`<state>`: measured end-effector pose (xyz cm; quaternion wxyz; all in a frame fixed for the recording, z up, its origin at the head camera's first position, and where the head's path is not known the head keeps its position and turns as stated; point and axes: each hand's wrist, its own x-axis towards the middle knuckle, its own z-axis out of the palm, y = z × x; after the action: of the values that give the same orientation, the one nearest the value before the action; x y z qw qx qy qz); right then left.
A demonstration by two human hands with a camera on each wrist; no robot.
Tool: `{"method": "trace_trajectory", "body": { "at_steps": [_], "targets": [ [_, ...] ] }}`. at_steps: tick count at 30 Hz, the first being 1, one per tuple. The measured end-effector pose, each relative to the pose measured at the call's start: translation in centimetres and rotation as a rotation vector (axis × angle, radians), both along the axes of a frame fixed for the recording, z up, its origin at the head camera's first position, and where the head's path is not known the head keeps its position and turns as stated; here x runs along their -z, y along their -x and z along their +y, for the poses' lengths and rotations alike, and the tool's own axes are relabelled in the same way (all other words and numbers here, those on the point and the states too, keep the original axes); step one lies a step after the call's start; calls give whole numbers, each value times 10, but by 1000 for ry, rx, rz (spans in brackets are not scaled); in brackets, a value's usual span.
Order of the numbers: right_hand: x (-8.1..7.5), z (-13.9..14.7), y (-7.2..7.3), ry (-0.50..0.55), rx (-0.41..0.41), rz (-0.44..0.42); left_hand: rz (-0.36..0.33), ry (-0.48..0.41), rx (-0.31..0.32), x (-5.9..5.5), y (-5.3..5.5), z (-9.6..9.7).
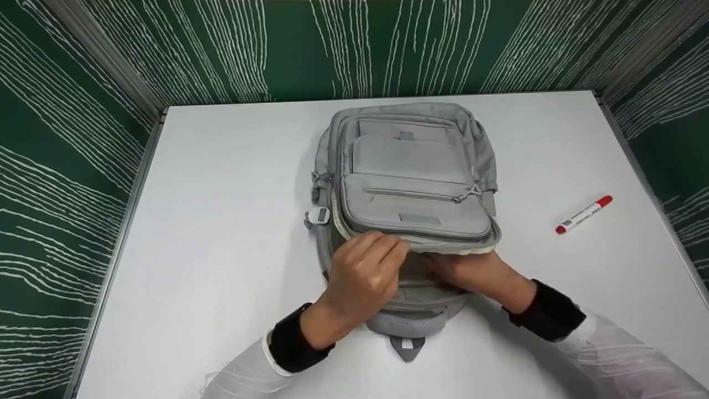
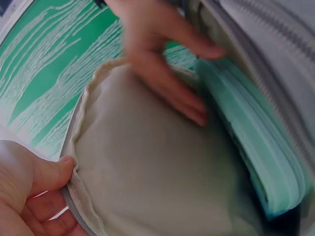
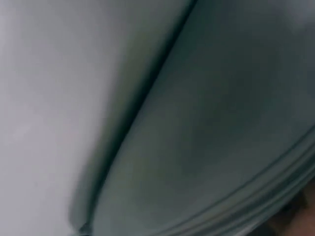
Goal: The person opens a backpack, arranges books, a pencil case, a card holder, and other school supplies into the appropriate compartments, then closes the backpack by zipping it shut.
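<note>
A grey backpack [image 1: 412,158] lies on the white table with its main compartment unzipped. My left hand [image 1: 366,271] pinches the edge of its opened front panel between thumb and fingers, holding it up. My right hand [image 2: 165,59] reaches inside, its fingers extended and slightly blurred; in the head view the panel hides its fingertips. Within the compartment stands a teal, many-layered item [image 2: 251,137], like a folder or thick notebook. The right thumb is at its upper corner, and the fingers lie beside the beige lining [image 2: 142,152].
To the right of the backpack lies a white marker with a red cap [image 1: 584,215]. Green panels with white streaks [image 1: 382,50] border the table [image 1: 221,194] at the back and both sides. A small white tag [image 1: 318,215] hangs on the backpack's left side.
</note>
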<state>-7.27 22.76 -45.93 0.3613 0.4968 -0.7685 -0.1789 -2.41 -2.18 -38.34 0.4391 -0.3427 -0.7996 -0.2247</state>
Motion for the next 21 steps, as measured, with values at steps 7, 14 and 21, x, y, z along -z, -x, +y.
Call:
{"method": "trace_trajectory", "body": {
  "at_steps": [7, 14, 21],
  "targets": [
    [-40, -33, -45, 524, -582, -321, 9, 51, -15, 10, -6, 3],
    [-52, -36, -51, 717, -302, -354, 6, 87, -19, 22, -12, 4],
    [-36, -27, -47, 679, -132, -453, -4, 114, -2, 36, -17, 1]
  ]
}}
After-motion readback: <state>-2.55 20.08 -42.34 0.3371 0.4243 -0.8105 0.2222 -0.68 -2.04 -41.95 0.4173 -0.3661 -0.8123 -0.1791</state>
